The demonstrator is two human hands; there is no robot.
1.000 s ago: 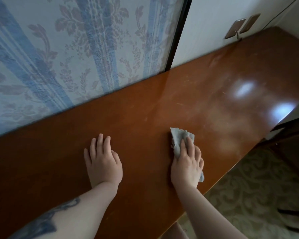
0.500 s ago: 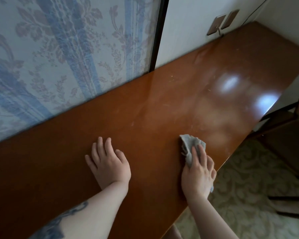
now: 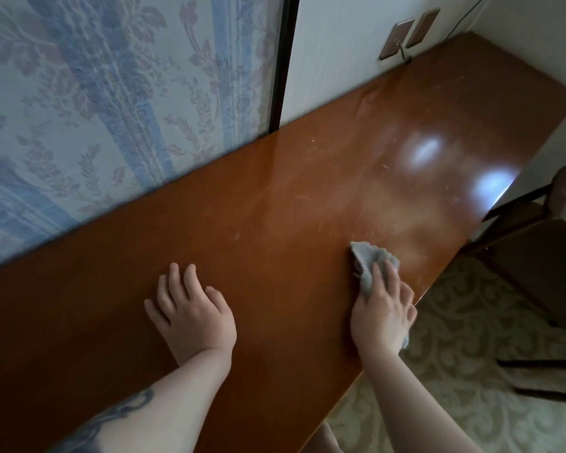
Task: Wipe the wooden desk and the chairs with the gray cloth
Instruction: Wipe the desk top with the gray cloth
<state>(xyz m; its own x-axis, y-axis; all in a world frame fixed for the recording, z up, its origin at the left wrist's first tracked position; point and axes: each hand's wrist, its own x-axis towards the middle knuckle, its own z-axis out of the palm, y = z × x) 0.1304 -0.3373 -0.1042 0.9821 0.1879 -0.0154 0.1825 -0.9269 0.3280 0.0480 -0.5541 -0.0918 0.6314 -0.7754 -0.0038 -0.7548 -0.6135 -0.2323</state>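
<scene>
A long glossy wooden desk [image 3: 291, 197] runs from lower left to upper right along the wall. My right hand [image 3: 383, 312] lies flat on the gray cloth [image 3: 370, 259] and presses it onto the desk close to the front edge; part of the cloth shows beyond the fingertips and a corner at the wrist. My left hand [image 3: 190, 308] rests flat on the desk with its fingers spread, apart from the cloth. A dark wooden chair [image 3: 536, 253] stands at the right, its seat beside the desk's front edge. Pale dusty smears cover the desk's far half.
A blue floral curtain [image 3: 111, 109] hangs behind the desk on the left, bounded by a dark frame [image 3: 283, 63]. Two brown wall plates [image 3: 409, 34] with a cord sit on the white wall above the far end. Patterned carpet [image 3: 455, 371] lies below the front edge.
My right hand has slid the cloth to the right along the desk, nearer the front edge. The view has turned right, so the chair now shows. The left hand stays flat.
</scene>
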